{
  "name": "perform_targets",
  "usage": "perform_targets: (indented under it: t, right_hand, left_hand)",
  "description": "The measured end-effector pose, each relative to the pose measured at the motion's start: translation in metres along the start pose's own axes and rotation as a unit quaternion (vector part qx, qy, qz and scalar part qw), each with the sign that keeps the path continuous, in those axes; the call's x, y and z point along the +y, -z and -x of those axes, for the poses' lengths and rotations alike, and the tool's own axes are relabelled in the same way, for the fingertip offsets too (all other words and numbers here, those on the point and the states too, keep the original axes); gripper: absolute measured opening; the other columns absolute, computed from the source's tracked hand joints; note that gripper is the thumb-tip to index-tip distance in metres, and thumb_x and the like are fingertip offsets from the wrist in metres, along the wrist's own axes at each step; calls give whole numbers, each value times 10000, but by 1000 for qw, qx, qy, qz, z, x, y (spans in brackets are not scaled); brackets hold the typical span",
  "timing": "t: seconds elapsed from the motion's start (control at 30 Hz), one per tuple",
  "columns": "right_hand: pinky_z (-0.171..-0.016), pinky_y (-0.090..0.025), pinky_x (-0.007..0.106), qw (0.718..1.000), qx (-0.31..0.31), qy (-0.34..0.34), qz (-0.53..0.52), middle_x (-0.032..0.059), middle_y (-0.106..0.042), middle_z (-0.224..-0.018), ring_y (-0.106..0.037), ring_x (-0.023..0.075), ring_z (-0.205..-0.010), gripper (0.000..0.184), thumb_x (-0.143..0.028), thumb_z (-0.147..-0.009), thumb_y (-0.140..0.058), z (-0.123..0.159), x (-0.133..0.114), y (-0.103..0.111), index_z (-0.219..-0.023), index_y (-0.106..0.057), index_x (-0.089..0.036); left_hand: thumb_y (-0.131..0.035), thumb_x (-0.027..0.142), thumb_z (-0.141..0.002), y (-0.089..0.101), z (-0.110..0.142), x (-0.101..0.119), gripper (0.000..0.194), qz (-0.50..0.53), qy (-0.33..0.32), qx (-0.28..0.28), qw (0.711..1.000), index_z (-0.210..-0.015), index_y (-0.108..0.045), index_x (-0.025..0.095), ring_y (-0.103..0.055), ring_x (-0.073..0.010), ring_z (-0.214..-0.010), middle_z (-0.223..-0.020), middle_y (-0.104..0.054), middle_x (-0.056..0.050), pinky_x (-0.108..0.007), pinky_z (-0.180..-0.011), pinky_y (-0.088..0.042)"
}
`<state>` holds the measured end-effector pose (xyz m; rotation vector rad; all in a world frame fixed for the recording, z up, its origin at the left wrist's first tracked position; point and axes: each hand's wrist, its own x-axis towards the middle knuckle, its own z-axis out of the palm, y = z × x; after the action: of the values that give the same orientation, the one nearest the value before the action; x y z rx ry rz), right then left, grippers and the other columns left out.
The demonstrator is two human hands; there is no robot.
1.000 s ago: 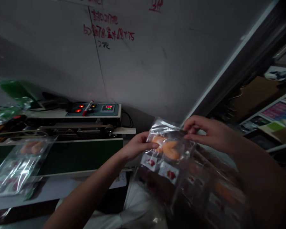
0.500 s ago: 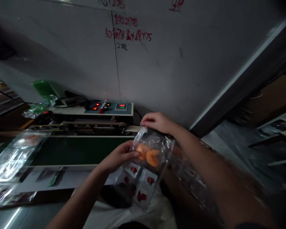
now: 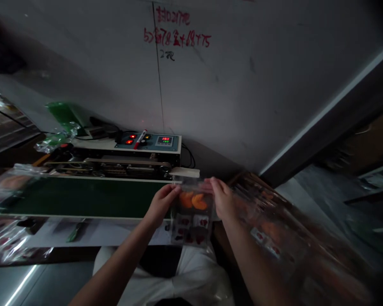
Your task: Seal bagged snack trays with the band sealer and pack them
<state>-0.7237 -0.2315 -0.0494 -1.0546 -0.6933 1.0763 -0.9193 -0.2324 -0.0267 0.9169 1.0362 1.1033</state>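
A clear plastic bag point(image 3: 191, 216) with two orange pieces near its top and several small red-and-white packets below hangs between my hands. My left hand point(image 3: 161, 203) pinches the bag's upper left edge. My right hand point(image 3: 221, 199) grips its upper right edge. The bag is upright at the right end of the green conveyor belt point(image 3: 83, 197), just below the white guide point(image 3: 185, 171) of the sealing machine point(image 3: 127, 155).
The machine's control panel point(image 3: 151, 141) shows red lights, a digital readout and a red marker lying on it. Filled clear bags lie at the left end point(image 3: 6, 221) and in a pile at my right point(image 3: 274, 225). A grey wall with red writing rises behind.
Both hands carried the bag from the pile at the right over to the belt's right end. My right hand shifted from the bag's top to its right edge, and the bag now hangs upright.
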Motion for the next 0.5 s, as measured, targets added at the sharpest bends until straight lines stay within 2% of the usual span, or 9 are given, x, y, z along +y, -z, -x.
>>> perform_targets:
  t: [0.1,0.13,0.2,0.27,0.37,0.43,0.5]
  right_hand:
    - [-682,-577,344,997,52,-5,-53,63,-782,-846,-748,256,-838,592,-750,-750,-659,-5,3,14,-1013,-672,-220]
    - [-687,-578,337,997,49,-22,-58,57,-788,-904,-748,252,-885,600,-729,-736,-688,-5,6,18,-1073,-653,-234]
    - [-712,-585,338,996,3,-72,-46,49,-786,-1009,-739,252,-953,622,-653,-673,-790,-2,16,21,-1123,-643,-249]
    - [-739,-590,350,993,-30,-105,-38,38,-781,-979,-735,254,-928,582,-591,-594,-869,3,25,18,-1013,-681,-233]
    - [-778,-589,354,993,-30,-89,-73,9,-766,-849,-725,228,-835,462,-547,-562,-892,7,30,6,-815,-687,-220]
    - [-742,-587,344,991,-55,-93,-84,6,-763,-813,-716,218,-780,404,-513,-573,-878,4,27,-1,-776,-690,-219]
    - [-677,-580,340,988,-74,-111,-76,20,-762,-786,-707,224,-730,383,-519,-577,-855,-1,24,-5,-743,-691,-215]
  left_hand:
    - [-922,546,-561,-4,-8,-4,500,23,1,38,999,-797,-689,171,-584,-119,-651,-720,-633,15,-199,-601,-462]
    - [-916,551,-567,-4,-10,-5,498,25,1,41,999,-790,-680,173,-563,-108,-619,-698,-615,23,-193,-574,-445]
    - [-903,562,-582,-4,-14,-7,501,19,4,40,999,-796,-673,172,-529,-91,-577,-680,-598,28,-182,-534,-411]
    - [-905,563,-576,-2,-16,-9,522,11,8,42,999,-845,-681,175,-518,-82,-563,-693,-604,30,-174,-517,-391]
    - [-912,549,-571,2,-18,-9,562,8,21,43,999,-947,-692,193,-561,-95,-607,-768,-644,17,-184,-553,-431]
    - [-913,547,-563,6,-18,-7,544,6,20,50,999,-910,-693,189,-568,-104,-615,-753,-638,15,-198,-568,-447]
    - [-922,550,-523,8,-18,-6,519,-2,5,68,998,-783,-685,168,-519,-93,-567,-658,-590,26,-194,-539,-418]
